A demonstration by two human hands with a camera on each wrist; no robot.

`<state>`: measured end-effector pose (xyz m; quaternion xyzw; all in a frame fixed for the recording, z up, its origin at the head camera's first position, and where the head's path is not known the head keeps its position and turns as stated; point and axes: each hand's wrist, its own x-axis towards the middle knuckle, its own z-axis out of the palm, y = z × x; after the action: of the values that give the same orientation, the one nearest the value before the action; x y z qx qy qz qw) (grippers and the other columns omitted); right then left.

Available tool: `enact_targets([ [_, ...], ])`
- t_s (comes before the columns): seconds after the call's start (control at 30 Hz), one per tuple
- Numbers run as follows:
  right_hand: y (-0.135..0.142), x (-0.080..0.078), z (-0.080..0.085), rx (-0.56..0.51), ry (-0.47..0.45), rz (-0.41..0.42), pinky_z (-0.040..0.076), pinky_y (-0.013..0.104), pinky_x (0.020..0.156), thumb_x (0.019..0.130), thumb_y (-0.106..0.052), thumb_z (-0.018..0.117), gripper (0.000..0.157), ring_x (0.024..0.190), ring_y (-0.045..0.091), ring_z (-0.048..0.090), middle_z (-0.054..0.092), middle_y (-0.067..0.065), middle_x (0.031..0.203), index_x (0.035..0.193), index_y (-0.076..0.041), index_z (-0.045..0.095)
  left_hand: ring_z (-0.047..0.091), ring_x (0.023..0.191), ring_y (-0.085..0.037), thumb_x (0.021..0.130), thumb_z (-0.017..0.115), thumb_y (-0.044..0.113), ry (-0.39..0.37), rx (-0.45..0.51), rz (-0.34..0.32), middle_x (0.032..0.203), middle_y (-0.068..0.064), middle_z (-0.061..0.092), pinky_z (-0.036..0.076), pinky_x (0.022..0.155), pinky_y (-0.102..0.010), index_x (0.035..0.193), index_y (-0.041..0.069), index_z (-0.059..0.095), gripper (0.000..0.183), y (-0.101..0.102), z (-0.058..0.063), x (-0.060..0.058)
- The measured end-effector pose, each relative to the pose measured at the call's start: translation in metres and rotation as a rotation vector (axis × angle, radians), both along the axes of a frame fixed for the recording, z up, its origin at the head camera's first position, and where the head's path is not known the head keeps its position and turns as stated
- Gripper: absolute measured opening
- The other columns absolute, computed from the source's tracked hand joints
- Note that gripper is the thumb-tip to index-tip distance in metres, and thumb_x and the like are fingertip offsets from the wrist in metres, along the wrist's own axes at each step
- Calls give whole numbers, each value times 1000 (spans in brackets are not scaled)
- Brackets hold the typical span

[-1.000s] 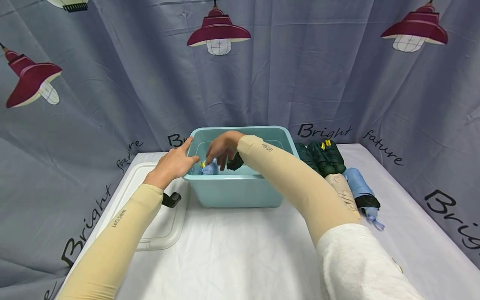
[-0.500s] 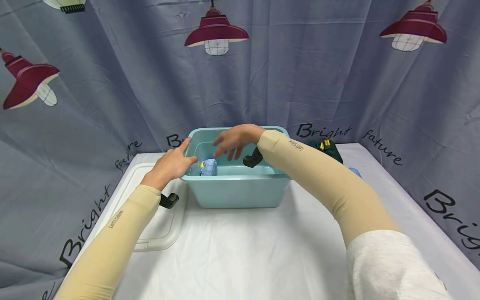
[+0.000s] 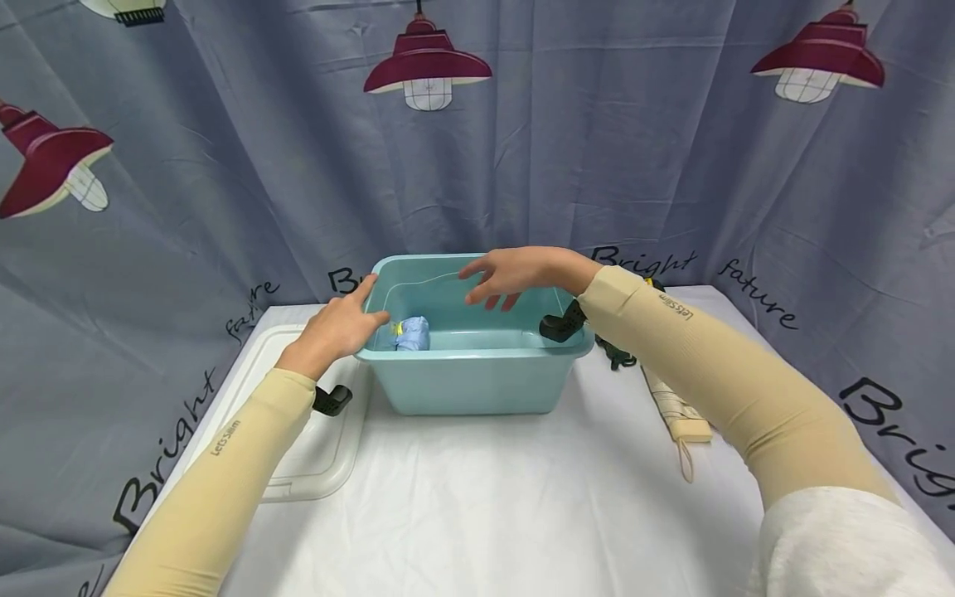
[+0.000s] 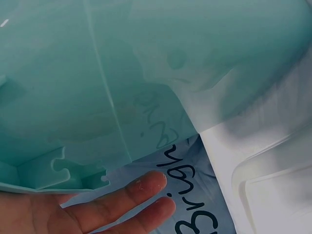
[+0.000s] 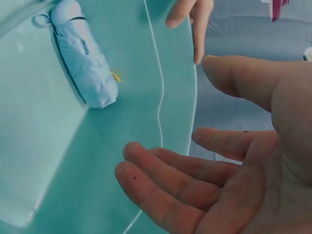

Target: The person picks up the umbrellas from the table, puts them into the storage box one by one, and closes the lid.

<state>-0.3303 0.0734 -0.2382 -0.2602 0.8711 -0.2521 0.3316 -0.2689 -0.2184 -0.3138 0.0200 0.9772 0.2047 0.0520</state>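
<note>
A folded light-blue umbrella lies inside the pale teal bin, near its left end. In the right wrist view its rounded handle and loop show. My left hand rests at the bin's left rim, thumb over the inside; in the left wrist view its fingers extend fairly straight outside the rim, apart from each other. Over the right half of the bin hovers my right hand, palm down, fingers loosely spread and holding nothing. It is well clear of the umbrella.
A white lid lies flat on the table left of the bin. To the right are a beige folded umbrella with a wrist loop and a dark green item, partly hidden by my right arm. A patterned curtain hangs behind.
My right hand has lifted away from the blue umbrella and moved right across the bin, uncovering it. The left hand stays at the rim.
</note>
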Motion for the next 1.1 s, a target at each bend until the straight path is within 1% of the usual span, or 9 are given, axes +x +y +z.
enact_targets([
  [0.17, 18, 9, 1, -50, 20, 3, 51, 40, 101, 100, -33, 63, 65, 124, 22, 60, 57, 8, 144, 157, -22, 36, 50, 132, -43, 98, 43, 49, -9, 8, 0, 158, -25, 36, 44, 92, -58, 164, 30, 1, 80, 1, -2, 2],
  [0.3, 29, 17, 6, -66, 56, 8, 51, 40, 100, 100, -33, 63, 64, 122, 23, 61, 56, 9, 144, 157, -21, 36, 50, 131, -42, 98, 43, 48, -7, 14, -2, 158, -25, 36, 43, 95, -59, 164, 30, 1, 80, 2, -2, 2],
  [0.4, 38, 21, 9, -64, 85, 1, 51, 40, 100, 100, -34, 63, 64, 122, 22, 60, 55, 8, 145, 156, -21, 37, 51, 129, -41, 98, 43, 47, -10, 24, -2, 158, -25, 36, 43, 95, -59, 164, 29, 0, 80, 2, -2, 2],
  [0.53, 51, 25, 8, -57, 105, -21, 49, 42, 102, 99, -35, 63, 64, 124, 24, 60, 52, 8, 150, 156, -23, 38, 51, 129, -41, 98, 43, 47, -17, 33, -3, 158, -25, 36, 42, 96, -59, 164, 29, 0, 81, 1, -3, 3],
  [0.67, 65, 30, 9, -55, 139, -46, 49, 45, 101, 100, -36, 62, 63, 122, 25, 61, 49, 9, 152, 156, -24, 38, 49, 133, -44, 98, 43, 47, -2, 30, -8, 158, -26, 35, 42, 97, -61, 164, 29, 1, 81, 0, -3, 3],
  [0.87, 86, 36, 10, -48, 191, -60, 49, 48, 99, 101, -36, 61, 62, 116, 26, 63, 51, 13, 150, 156, -21, 38, 45, 137, -45, 98, 43, 49, -10, 35, -3, 160, -25, 32, 41, 99, -62, 164, 30, 0, 81, -1, -3, 2],
  [1.1, 113, 48, 9, -71, 198, -97, 51, 45, 100, 101, -34, 61, 60, 127, 30, 59, 51, 15, 150, 155, -18, 41, 45, 136, -46, 98, 43, 49, -3, 32, -9, 159, -26, 33, 41, 99, -63, 164, 30, 0, 81, 0, -1, 1],
])
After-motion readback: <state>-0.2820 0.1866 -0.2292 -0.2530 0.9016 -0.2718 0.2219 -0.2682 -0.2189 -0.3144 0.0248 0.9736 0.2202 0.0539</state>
